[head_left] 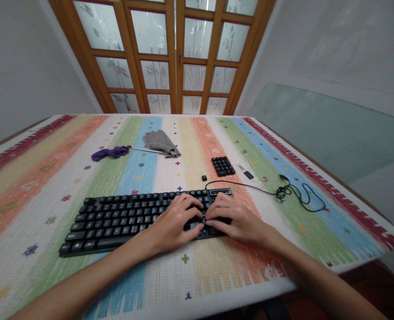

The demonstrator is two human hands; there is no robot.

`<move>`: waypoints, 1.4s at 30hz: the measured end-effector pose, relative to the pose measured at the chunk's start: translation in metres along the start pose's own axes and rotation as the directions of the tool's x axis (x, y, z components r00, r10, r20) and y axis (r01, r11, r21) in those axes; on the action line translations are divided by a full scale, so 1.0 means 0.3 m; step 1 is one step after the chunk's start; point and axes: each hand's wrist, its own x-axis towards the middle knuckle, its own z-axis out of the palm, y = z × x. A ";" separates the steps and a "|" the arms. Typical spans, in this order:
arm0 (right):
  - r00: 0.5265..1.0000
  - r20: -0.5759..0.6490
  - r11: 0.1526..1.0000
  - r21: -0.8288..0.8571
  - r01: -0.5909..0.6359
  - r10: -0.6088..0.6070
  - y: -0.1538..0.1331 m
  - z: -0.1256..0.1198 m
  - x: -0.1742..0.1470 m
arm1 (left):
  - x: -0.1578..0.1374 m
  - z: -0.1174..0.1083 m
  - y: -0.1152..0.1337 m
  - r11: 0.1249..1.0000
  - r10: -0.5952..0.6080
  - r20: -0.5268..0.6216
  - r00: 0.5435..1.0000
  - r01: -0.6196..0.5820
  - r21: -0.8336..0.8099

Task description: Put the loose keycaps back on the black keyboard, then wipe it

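A black keyboard (126, 220) lies across the table in front of me. Over its right end, my left hand (175, 222) bends in from the left, thumb and index finger curled toward each other. My right hand (235, 218) meets it from the other side, fingers likewise curled and tips almost touching the left ones. Whatever small dark piece is pinched between the fingertips is mostly hidden, as are the keys under both hands. Beyond the keyboard, several loose black keycaps (222, 166) sit in a neat block. One single keycap (204, 178) lies apart, left of them.
A black cable (240, 183) runs from the keyboard to a coiled bundle at right. Near the keycap block lies a small black tool with thin wire prongs (248, 175). Farther back are a grey cloth (161, 143), a thin light stick (146, 150) and a purple cloth (110, 153).
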 end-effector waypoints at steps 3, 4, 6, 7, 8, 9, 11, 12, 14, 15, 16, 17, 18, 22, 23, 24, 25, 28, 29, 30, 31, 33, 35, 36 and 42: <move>1.000 0.022 1.000 0.014 -0.014 0.013 -0.002 0.003 -0.001 | -0.001 0.000 -0.001 1.000 -0.002 0.000 1.000 0.002 0.000; 0.999 0.028 1.000 0.025 -0.015 0.015 -0.004 0.004 -0.001 | -0.001 -0.001 -0.001 1.000 -0.001 0.002 1.000 0.001 -0.002; 0.999 0.039 0.999 0.041 -0.025 0.024 -0.009 0.005 0.000 | -0.001 -0.001 -0.001 1.000 0.003 0.007 1.000 -0.003 -0.007; 0.999 0.041 0.998 0.047 -0.031 0.029 -0.011 0.006 0.000 | -0.001 -0.002 0.000 1.000 0.003 0.008 1.000 -0.003 -0.010; 0.999 0.039 0.998 0.052 -0.035 0.033 -0.012 0.006 0.000 | -0.001 -0.002 0.000 1.000 0.002 0.008 1.000 -0.002 -0.012; 0.999 0.037 0.998 0.054 -0.038 0.036 -0.013 0.006 0.000 | -0.001 -0.002 0.000 1.000 -0.001 0.007 1.000 0.001 -0.014; 0.999 0.031 0.998 0.055 -0.039 0.038 -0.012 0.006 0.001 | 0.000 -0.002 0.001 1.000 -0.006 0.003 1.000 0.006 -0.014; 0.999 0.025 0.998 0.055 -0.037 0.036 -0.010 0.006 0.001 | 0.000 -0.001 0.001 1.000 -0.007 0.003 1.000 0.007 -0.014; 1.000 0.013 0.998 0.057 -0.023 0.022 -0.007 0.007 0.002 | 0.000 0.000 -0.001 1.000 -0.008 0.003 1.000 0.008 -0.012; 1.000 0.005 0.998 0.059 -0.013 0.013 -0.005 0.007 0.002 | 0.000 0.001 -0.002 1.000 -0.010 0.005 1.000 0.010 -0.011; 1.000 -0.002 0.998 0.061 -0.007 0.007 -0.003 0.008 0.002 | -0.001 0.002 -0.003 1.000 -0.012 0.006 1.000 0.012 -0.010; 1.000 -0.006 0.998 0.062 -0.004 0.005 -0.002 0.008 0.002 | -0.001 0.003 -0.004 1.000 -0.015 0.007 1.000 0.015 -0.008; 1.000 -0.006 0.998 0.062 -0.005 0.006 -0.002 0.009 0.002 | -0.002 0.004 -0.004 1.000 -0.018 0.007 1.000 0.018 -0.007; 1.000 0.001 0.999 0.051 -0.015 0.015 -0.005 0.012 0.005 | -0.001 0.003 -0.002 1.000 -0.028 0.003 1.000 0.028 -0.008; 1.000 0.000 0.999 0.046 -0.014 0.014 -0.007 0.012 0.006 | -0.001 0.002 0.000 1.000 -0.030 0.004 1.000 0.030 -0.010; 1.000 0.000 0.999 0.040 -0.013 0.013 -0.009 0.012 0.007 | 0.000 0.000 0.002 0.999 -0.031 0.004 1.000 0.031 -0.011; 1.000 0.002 0.999 0.035 -0.012 0.012 -0.010 0.011 0.008 | 0.001 -0.001 0.004 0.999 -0.030 0.005 1.000 0.030 -0.014; 1.000 0.015 0.999 0.031 -0.013 0.012 -0.012 0.009 0.009 | 0.003 -0.005 0.008 0.999 -0.025 0.006 1.000 0.025 -0.020; 1.000 0.018 0.999 0.033 -0.013 0.013 -0.012 0.008 0.009 | 0.004 -0.005 0.008 1.000 -0.024 0.008 1.000 0.024 -0.019; 1.000 0.019 0.999 0.035 -0.013 0.013 -0.011 0.007 0.008 | 0.004 -0.005 0.008 1.000 -0.023 0.010 1.000 0.024 -0.017; 1.000 0.020 0.999 0.037 -0.016 0.015 -0.010 0.006 0.007 | 0.004 -0.005 0.008 1.000 -0.025 0.014 1.000 0.025 -0.013; 1.000 0.017 0.999 0.035 -0.018 0.018 -0.008 0.006 0.005 | 0.004 -0.003 0.006 1.000 -0.027 0.021 0.999 0.027 -0.005; 1.000 0.016 0.999 0.030 -0.017 0.016 -0.006 0.006 0.004 | 0.003 -0.001 0.003 1.000 -0.028 0.024 0.999 0.028 -0.001; 1.000 0.014 0.999 0.028 -0.014 0.014 -0.005 0.006 0.003 | 0.003 0.000 0.002 1.000 -0.029 0.023 0.999 0.029 -0.001; 1.000 -0.013 0.999 0.031 0.006 -0.006 -0.001 0.010 0.003 | 0.000 0.006 -0.004 0.999 -0.042 0.009 0.999 0.042 -0.015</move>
